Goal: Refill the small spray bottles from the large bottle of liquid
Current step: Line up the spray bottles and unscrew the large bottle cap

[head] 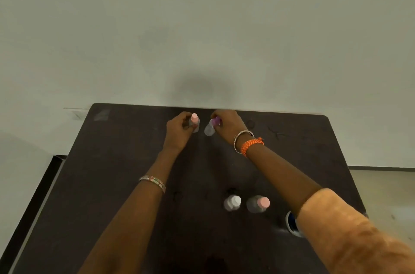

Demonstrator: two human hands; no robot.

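Head view: dark table (scuffed) against pale wall.

From my feed: surface looks dark, matt, w/ faint scuffs, material unclear. The small spray bottles are clear plastic, slightly frosted: pink-capped bottle, purple-capped bottle, white-capped bottle, second pink-capped bottle. Caps smooth plastic. Orange wristband is braided cord/thread; thin bangle shiny, prob. metal. Sleeve soft cloth, fuzzy. Wall matt, painted.
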